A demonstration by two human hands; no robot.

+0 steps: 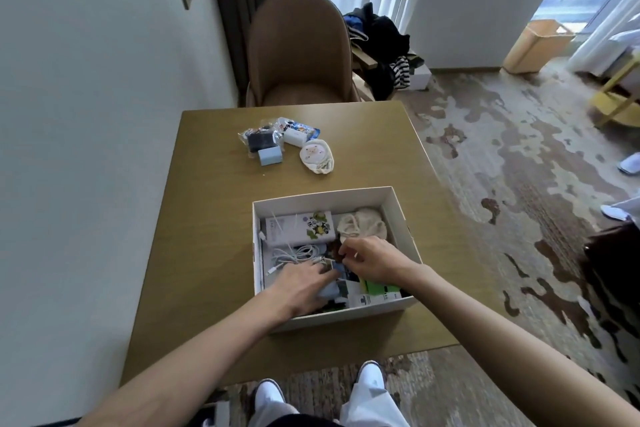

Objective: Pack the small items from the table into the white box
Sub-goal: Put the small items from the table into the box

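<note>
The white box [401, 215] stands open on the wooden table [207, 218], near its front edge. Inside lie a white power bank [298, 227], a cream cloth pouch [362, 225], white cables [294, 253] and printed cards. Both hands are down in the box. My left hand [301, 284] rests with fingers spread on a pale blue item [329, 289]. My right hand [370, 260] pinches a small dark item [336, 250] at its fingertips. At the table's far side lie a pale blue small box [270, 155], a clear bag of dark items [258, 139], a white charger [295, 137] and a round printed pouch [317, 156].
A brown chair [299, 52] stands behind the table, against the wall and curtain. Clothes are piled on a low stand [381, 42] to its right. Patterned carpet runs along the table's right side. My white slippers [370, 381] show below the table's front edge.
</note>
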